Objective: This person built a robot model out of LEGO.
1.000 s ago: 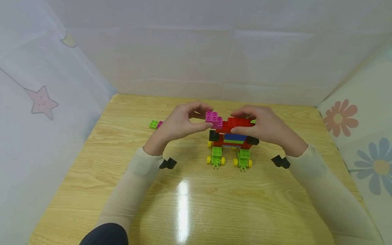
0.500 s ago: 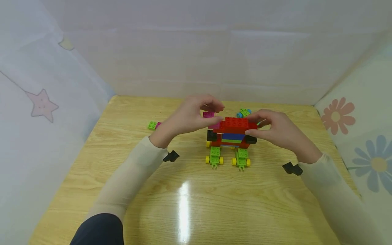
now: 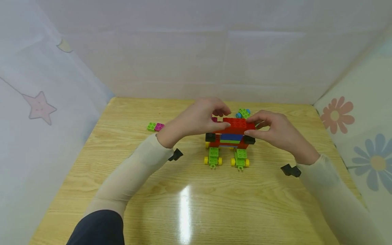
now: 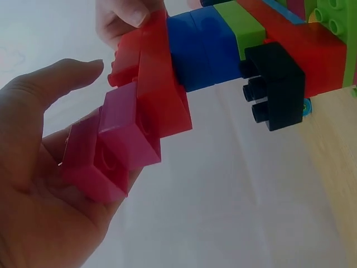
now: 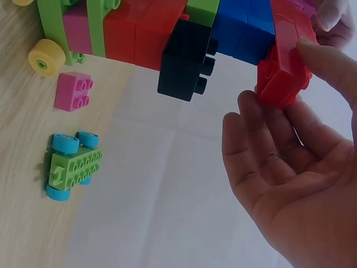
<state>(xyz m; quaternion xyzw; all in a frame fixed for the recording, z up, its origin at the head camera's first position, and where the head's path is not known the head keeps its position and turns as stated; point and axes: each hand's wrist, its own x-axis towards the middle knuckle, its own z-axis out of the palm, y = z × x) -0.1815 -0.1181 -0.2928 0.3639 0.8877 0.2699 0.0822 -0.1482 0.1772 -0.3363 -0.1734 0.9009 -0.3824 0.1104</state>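
A standing figure of stacked toy building bricks has red bricks point(image 3: 237, 125) on top, blue bricks point(image 3: 231, 137) beneath them, a black brick point(image 4: 281, 84) jutting from each side, and two green feet on yellow wheels. My right hand point(image 3: 274, 131) pinches the right end of the top red bricks, thumb on the near side. Over the left end curves my left hand point(image 3: 200, 117), its thumb apart from the bricks in the left wrist view. Two pink bricks point(image 4: 128, 125) step out from that end, between the left thumb and fingers. The left fingertips are partly hidden behind them.
A green wheeled base point(image 5: 78, 167) with blue wheels stands behind the figure, near a loose pink brick point(image 5: 73, 92). On the left of the wooden table point(image 3: 122, 112) lie a green brick point(image 3: 151, 126) and a magenta brick point(image 3: 159, 127). White cloth walls border the table.
My left hand has let go of the pink bricks and moved right, over the red top. The right hand has shifted to the red end, uncovering the blue-wheeled base.
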